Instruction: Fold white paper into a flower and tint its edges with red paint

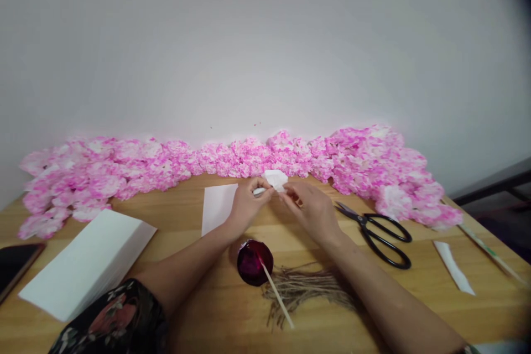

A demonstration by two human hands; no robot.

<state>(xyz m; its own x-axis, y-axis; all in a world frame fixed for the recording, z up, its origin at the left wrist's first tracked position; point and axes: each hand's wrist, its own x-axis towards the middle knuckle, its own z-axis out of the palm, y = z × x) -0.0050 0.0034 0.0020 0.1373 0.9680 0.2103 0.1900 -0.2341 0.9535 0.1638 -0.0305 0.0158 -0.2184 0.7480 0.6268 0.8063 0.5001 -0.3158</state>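
Observation:
My left hand (250, 196) is closed in a pinch on a small white paper flower (275, 178) in the middle of the table. My right hand (311, 207) pinches at the flower's lower right side, its fingers curled in. The flower's base is partly hidden by my fingertips. Just left of my left hand lies a sheet of white paper (215, 207). Below my hands stands a round pot of dark magenta liquid (250, 265), with a thin wooden stick (279, 297) leaning out of it. Thin brown twigs (305, 289) lie beside the pot, partly under my right forearm.
Pink-and-white paper flowers (240, 156) form a long row against the wall. Black-handled scissors (365, 224) lie at right, beyond them a white paper strip (453, 266) and a thin stick (492, 254). At left are a white paper stack (83, 263) and a dark phone (16, 266).

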